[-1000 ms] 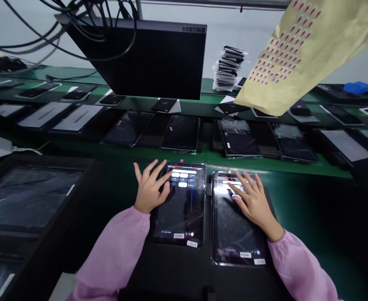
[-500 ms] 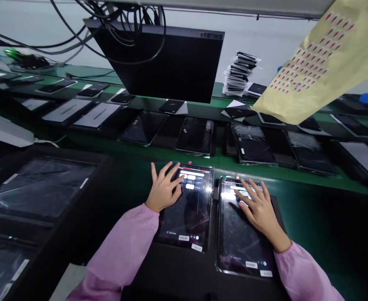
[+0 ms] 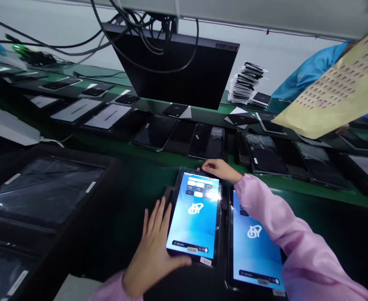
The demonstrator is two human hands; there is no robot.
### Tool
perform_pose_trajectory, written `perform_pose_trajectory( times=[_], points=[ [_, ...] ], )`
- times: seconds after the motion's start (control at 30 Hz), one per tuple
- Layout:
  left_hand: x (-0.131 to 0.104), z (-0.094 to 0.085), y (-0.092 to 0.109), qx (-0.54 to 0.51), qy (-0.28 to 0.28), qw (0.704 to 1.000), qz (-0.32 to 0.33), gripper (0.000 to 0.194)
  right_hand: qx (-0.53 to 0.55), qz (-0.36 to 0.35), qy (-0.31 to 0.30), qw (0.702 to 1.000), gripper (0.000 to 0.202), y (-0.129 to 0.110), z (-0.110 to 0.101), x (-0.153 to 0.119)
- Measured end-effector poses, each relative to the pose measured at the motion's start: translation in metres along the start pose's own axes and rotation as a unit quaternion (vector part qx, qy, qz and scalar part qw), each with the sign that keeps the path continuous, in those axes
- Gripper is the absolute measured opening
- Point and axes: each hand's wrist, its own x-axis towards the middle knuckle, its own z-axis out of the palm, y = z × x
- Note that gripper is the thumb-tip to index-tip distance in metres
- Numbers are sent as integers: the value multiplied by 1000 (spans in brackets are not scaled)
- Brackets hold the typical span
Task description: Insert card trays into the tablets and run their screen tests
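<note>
A tablet point(image 3: 184, 228) lies in front of me with its screen lit blue, showing a white logo and a panel of tiles. My left hand point(image 3: 154, 246) is spread open along its lower left side, the thumb near the bottom edge. At the tablet's top edge, my right hand point(image 3: 217, 168) has its fingers closed beside a small red tab point(image 3: 198, 169); what they grip, if anything, cannot be made out. A second lit tablet point(image 3: 253, 255) lies to the right, partly covered by my right sleeve.
Two film-covered tablets in a dark tray point(image 3: 108, 167) are at left. Several dark tablets point(image 3: 207, 140) line the bench behind. Above hang a monitor point(image 3: 177, 75), loose cables point(image 3: 152, 42) and a yellow sheet point(image 3: 334, 92). A blue sleeve point(image 3: 309, 69) of another person shows behind the sheet.
Both screens went from dark to bright blue. My right hand moved left from the right tablet to the left tablet's top edge. My left hand slid down off the screen to its lower left side.
</note>
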Motion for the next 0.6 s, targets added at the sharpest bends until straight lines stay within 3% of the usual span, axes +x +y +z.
perform_pose_trajectory(
  times=[0.1, 0.17, 0.3, 0.6],
  points=[
    [-46, 17, -1, 11, -25, 999, -29, 147, 60, 15, -66, 996, 43, 8, 10, 29],
    [-59, 28, -4, 15, -32, 998, -45, 135, 91, 23, -86, 992, 49, 12, 13, 33],
    [-57, 36, -9, 11, -42, 996, -80, 95, 133, 38, -88, 987, 56, 16, 18, 29],
    [-57, 36, -8, 8, -35, 996, -81, 92, 178, 66, -75, 979, 56, 14, 22, 25]
  ],
)
